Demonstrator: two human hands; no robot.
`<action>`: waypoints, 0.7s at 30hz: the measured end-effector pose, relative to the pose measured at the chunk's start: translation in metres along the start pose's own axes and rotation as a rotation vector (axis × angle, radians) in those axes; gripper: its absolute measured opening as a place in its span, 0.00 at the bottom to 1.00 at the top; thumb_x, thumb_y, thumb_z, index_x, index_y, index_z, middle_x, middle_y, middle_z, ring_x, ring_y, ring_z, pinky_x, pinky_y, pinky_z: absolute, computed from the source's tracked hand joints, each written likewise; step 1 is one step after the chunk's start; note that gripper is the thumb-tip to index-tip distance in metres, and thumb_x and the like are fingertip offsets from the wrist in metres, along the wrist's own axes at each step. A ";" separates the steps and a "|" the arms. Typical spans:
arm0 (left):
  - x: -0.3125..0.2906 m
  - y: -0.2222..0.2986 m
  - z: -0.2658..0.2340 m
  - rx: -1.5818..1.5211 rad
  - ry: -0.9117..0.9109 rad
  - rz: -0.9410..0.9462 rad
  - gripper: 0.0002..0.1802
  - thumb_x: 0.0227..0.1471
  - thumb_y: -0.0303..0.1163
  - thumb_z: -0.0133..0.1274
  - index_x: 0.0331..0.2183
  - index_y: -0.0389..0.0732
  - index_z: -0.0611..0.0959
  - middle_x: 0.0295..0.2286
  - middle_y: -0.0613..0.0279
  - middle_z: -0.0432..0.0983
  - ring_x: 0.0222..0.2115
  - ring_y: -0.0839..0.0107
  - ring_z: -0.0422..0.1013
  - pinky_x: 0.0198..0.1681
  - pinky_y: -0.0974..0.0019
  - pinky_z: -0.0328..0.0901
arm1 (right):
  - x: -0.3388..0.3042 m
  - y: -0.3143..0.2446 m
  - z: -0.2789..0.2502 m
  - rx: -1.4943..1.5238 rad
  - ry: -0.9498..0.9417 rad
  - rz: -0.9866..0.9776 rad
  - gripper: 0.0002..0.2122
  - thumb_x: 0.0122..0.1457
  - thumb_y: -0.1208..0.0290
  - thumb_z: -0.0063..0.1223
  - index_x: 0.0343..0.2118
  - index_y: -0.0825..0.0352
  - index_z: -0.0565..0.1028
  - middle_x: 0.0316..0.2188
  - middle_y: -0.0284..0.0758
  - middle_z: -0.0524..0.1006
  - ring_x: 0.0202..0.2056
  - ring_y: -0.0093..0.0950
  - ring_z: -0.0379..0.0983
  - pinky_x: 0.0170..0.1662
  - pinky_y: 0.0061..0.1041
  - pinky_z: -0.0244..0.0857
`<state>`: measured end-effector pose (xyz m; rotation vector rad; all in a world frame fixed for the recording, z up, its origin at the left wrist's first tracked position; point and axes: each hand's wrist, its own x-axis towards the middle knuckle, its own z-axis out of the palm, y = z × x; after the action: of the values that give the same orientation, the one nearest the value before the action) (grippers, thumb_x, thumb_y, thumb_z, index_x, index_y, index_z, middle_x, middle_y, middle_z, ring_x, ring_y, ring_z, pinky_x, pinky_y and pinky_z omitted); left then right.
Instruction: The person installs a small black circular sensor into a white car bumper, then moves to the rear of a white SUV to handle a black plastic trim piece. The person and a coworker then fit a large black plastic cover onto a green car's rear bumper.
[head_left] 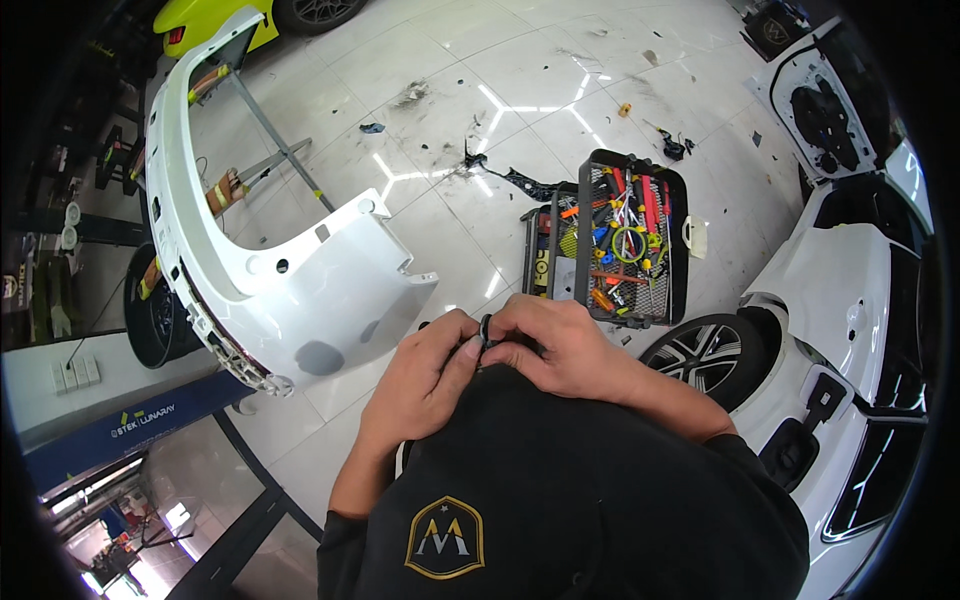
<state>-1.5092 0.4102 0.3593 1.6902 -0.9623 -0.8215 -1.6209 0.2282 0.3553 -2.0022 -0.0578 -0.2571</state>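
Close in front of my chest, my left hand (432, 372) and my right hand (556, 346) meet, thumbs and fingers pinched together. Between their fingertips is a small dark ring-like part (485, 328), mostly covered by the fingers, so its exact kind does not show. Both hands grip it, one from each side. Beyond my left hand a white car bumper (290, 310) with grey patches rests on a metal stand (262, 125). Past my right hand lies an open tool box (680, 240) full of pliers, screwdrivers and other coloured tools.
A white car (845, 270) with an open door (822, 110) stands at the right, its wheel (705, 362) near the tool box. Black plastic scraps (530, 185) litter the tiled floor. A dark bin (160, 310) stands behind the bumper; a yellow-green car (215, 25) is at the far left.
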 end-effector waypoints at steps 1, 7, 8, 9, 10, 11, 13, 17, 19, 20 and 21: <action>-0.003 0.001 -0.008 0.046 -0.004 0.017 0.07 0.62 0.30 0.47 0.36 0.35 0.74 0.26 0.51 0.70 0.27 0.53 0.68 0.32 0.59 0.64 | 0.005 -0.003 0.005 -0.008 -0.009 -0.008 0.10 0.55 0.74 0.64 0.35 0.67 0.73 0.28 0.38 0.76 0.27 0.38 0.75 0.29 0.32 0.68; -0.021 -0.005 -0.040 0.224 0.050 0.059 0.06 0.60 0.27 0.48 0.38 0.35 0.73 0.30 0.48 0.70 0.30 0.46 0.70 0.34 0.53 0.65 | 0.030 -0.011 0.039 -0.046 -0.022 -0.021 0.10 0.54 0.74 0.64 0.34 0.67 0.73 0.28 0.38 0.75 0.27 0.40 0.74 0.29 0.34 0.67; -0.024 -0.007 -0.044 0.249 0.048 0.059 0.06 0.59 0.26 0.49 0.38 0.35 0.73 0.30 0.48 0.70 0.30 0.45 0.70 0.34 0.53 0.65 | 0.033 -0.012 0.044 -0.058 -0.026 -0.014 0.10 0.54 0.74 0.64 0.34 0.67 0.73 0.28 0.38 0.75 0.27 0.40 0.75 0.29 0.34 0.67; -0.027 -0.010 -0.048 0.275 0.045 0.059 0.06 0.59 0.26 0.49 0.37 0.35 0.73 0.30 0.47 0.70 0.30 0.45 0.70 0.33 0.52 0.65 | 0.035 -0.013 0.048 -0.070 -0.029 -0.007 0.10 0.54 0.73 0.64 0.34 0.67 0.72 0.28 0.39 0.75 0.27 0.40 0.75 0.29 0.35 0.67; -0.029 -0.012 -0.052 0.302 0.042 0.060 0.06 0.58 0.25 0.50 0.37 0.35 0.73 0.31 0.47 0.70 0.30 0.44 0.71 0.33 0.51 0.65 | 0.038 -0.015 0.052 -0.092 -0.034 -0.012 0.10 0.54 0.73 0.63 0.34 0.67 0.72 0.28 0.39 0.74 0.28 0.40 0.75 0.29 0.35 0.68; -0.030 -0.013 -0.057 0.318 0.034 0.060 0.06 0.57 0.25 0.50 0.37 0.35 0.72 0.31 0.47 0.71 0.30 0.44 0.71 0.32 0.51 0.65 | 0.041 -0.017 0.055 -0.115 -0.039 -0.015 0.10 0.55 0.73 0.63 0.34 0.67 0.72 0.28 0.39 0.74 0.28 0.40 0.75 0.29 0.35 0.68; -0.032 -0.015 -0.064 0.347 0.014 0.061 0.06 0.56 0.24 0.51 0.36 0.35 0.72 0.31 0.47 0.71 0.30 0.44 0.72 0.31 0.50 0.65 | 0.045 -0.022 0.061 -0.198 -0.062 -0.013 0.09 0.55 0.73 0.62 0.34 0.68 0.72 0.28 0.39 0.74 0.28 0.40 0.75 0.29 0.36 0.68; -0.029 -0.031 -0.074 0.355 -0.045 0.121 0.07 0.53 0.24 0.53 0.34 0.35 0.73 0.28 0.48 0.72 0.28 0.45 0.72 0.30 0.50 0.66 | 0.048 -0.034 0.069 -0.418 -0.140 0.030 0.08 0.57 0.72 0.58 0.33 0.69 0.71 0.28 0.39 0.74 0.28 0.40 0.76 0.28 0.36 0.70; -0.027 -0.038 -0.077 0.341 -0.097 0.131 0.07 0.52 0.24 0.53 0.33 0.34 0.73 0.26 0.48 0.73 0.27 0.45 0.71 0.30 0.50 0.66 | 0.049 -0.040 0.074 -0.491 -0.179 0.057 0.07 0.57 0.72 0.57 0.33 0.69 0.71 0.27 0.39 0.74 0.28 0.40 0.76 0.28 0.36 0.70; -0.026 -0.043 -0.079 0.314 -0.120 0.123 0.06 0.52 0.24 0.53 0.33 0.34 0.74 0.26 0.48 0.73 0.27 0.45 0.71 0.30 0.50 0.66 | 0.050 -0.042 0.077 -0.514 -0.200 0.068 0.07 0.57 0.72 0.57 0.33 0.69 0.71 0.27 0.39 0.74 0.28 0.40 0.76 0.28 0.37 0.70; -0.026 -0.047 -0.082 0.287 -0.142 0.114 0.06 0.51 0.25 0.54 0.32 0.34 0.74 0.26 0.48 0.73 0.26 0.45 0.72 0.30 0.51 0.66 | 0.050 -0.043 0.080 -0.535 -0.222 0.079 0.07 0.57 0.72 0.56 0.33 0.69 0.71 0.27 0.39 0.74 0.28 0.40 0.76 0.28 0.37 0.70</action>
<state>-1.4404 0.4763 0.3400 1.8164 -1.3132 -0.7632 -1.5662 0.3145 0.3709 -2.5535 -0.0543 0.0070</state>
